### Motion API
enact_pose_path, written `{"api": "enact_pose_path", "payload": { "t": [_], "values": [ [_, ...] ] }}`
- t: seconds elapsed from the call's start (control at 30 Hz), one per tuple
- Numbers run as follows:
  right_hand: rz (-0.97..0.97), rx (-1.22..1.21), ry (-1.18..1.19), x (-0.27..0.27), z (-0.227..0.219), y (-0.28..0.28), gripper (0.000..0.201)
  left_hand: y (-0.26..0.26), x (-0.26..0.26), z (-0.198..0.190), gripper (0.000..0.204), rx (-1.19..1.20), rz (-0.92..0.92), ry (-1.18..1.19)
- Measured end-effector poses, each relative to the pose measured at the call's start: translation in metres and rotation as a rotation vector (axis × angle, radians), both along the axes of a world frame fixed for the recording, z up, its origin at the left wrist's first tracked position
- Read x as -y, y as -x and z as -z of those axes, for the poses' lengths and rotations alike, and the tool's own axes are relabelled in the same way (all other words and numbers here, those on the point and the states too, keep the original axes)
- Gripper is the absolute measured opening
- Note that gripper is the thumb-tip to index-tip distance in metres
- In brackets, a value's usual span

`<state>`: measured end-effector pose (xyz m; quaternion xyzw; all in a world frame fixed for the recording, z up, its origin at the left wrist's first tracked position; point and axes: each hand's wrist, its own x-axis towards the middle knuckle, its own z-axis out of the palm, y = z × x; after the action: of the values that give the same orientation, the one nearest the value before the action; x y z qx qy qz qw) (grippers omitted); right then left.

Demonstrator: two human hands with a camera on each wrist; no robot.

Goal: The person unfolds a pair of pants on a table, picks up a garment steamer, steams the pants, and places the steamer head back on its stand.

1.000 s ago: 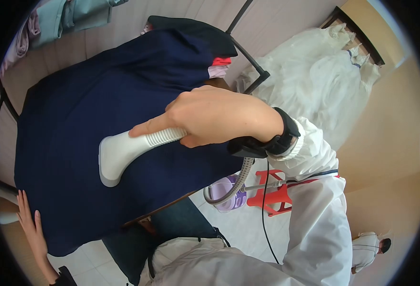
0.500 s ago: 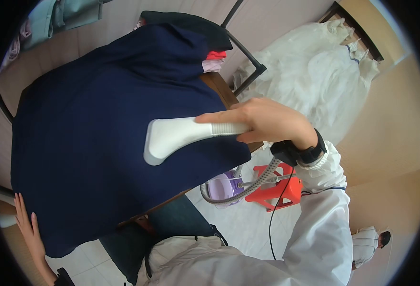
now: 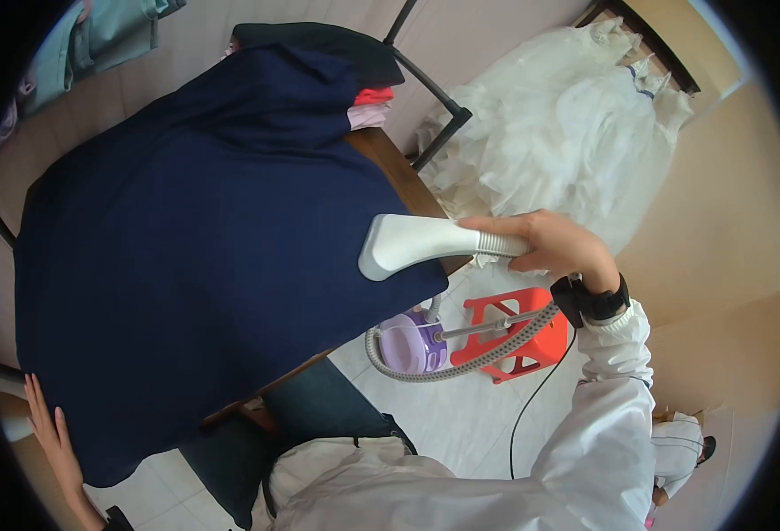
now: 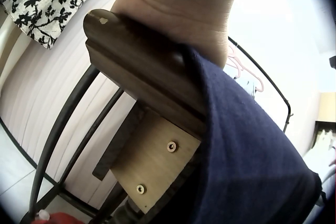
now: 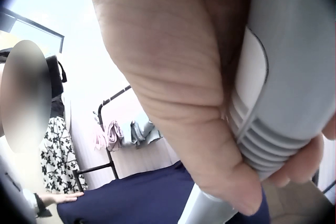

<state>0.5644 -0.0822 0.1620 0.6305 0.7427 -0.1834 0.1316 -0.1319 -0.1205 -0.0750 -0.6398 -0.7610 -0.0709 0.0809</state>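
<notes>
The right hand [image 3: 553,243], arm reaching out over the floor, wraps its fingers round the ribbed handle of the white steamer head [image 3: 425,243], which hovers at the near right edge of the navy garment [image 3: 186,239], while the left hand [image 3: 45,425] lies flat, fingers straight, on the garment's lower left corner.

We are in what looks like a garment workroom or laundry-and-pressing room. A navy garment [image 3: 195,239] lies spread over a wooden counter [image 3: 403,181], and a white steamer head [image 3: 425,243] runs by a ribbed hose [image 3: 461,358] to a purple steamer base [image 3: 407,345] on the white tiled floor [image 3: 461,425]. White gowns [image 3: 567,133] lie heaped by the beige wall, folded clothes [image 3: 368,106] sit stacked, and more clothing hangs from a black metal rack [image 3: 430,93] near an orange plastic stool [image 3: 509,341].
</notes>
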Motion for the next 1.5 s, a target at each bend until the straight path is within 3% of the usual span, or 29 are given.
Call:
{"api": "enact_pose_path", "payload": {
  "t": [0.07, 0.23, 0.4, 0.5, 0.6, 0.67, 0.9, 1.03, 1.1, 1.2, 1.33, 1.5],
  "values": [
    [0.104, 0.025, 0.000, 0.010, -0.001, -0.011, 0.088, 0.005, -0.001, 0.005, 0.057, -0.034, -0.013, -0.002],
    [0.156, -0.018, -0.023, 0.026, -0.002, -0.036, 0.089, 0.010, -0.001, 0.010, 0.058, -0.048, -0.019, -0.005],
    [0.152, -0.020, -0.043, 0.022, -0.011, -0.018, 0.090, -0.001, 0.000, -0.001, 0.058, -0.062, -0.054, 0.032],
    [-0.009, 0.128, -0.130, 0.008, -0.019, 0.026, 0.088, -0.008, 0.002, -0.007, 0.056, -0.044, -0.025, 0.021],
    [-0.184, 0.014, -0.202, -0.017, -0.017, 0.070, 0.088, -0.014, 0.002, -0.012, 0.055, -0.034, -0.014, 0.018],
    [-0.431, -0.046, -0.263, -0.035, -0.014, 0.104, 0.087, -0.020, 0.002, -0.017, 0.055, 0.001, -0.021, 0.022],
    [-0.798, -0.044, -0.272, -0.077, 0.003, 0.208, 0.082, -0.027, 0.005, -0.024, 0.058, 0.029, -0.054, 0.031],
    [-0.795, -0.025, -0.180, -0.092, 0.006, 0.239, 0.078, -0.025, 0.004, -0.022, 0.058, 0.032, -0.063, 0.040],
    [-0.781, -0.048, -0.152, -0.099, 0.014, 0.242, 0.068, -0.024, 0.004, -0.021, 0.058, 0.027, -0.060, 0.038],
    [-0.738, -0.071, -0.116, -0.105, 0.014, 0.237, 0.070, -0.024, 0.004, -0.020, 0.058, 0.028, -0.054, 0.031],
    [-0.680, -0.046, -0.117, -0.114, 0.016, 0.214, 0.072, -0.025, 0.005, -0.019, 0.056, 0.049, -0.039, 0.001],
    [-0.443, -0.049, -0.065, -0.130, 0.017, 0.165, 0.082, -0.025, 0.004, -0.020, 0.056, 0.046, -0.041, 0.006]
  ]
}}
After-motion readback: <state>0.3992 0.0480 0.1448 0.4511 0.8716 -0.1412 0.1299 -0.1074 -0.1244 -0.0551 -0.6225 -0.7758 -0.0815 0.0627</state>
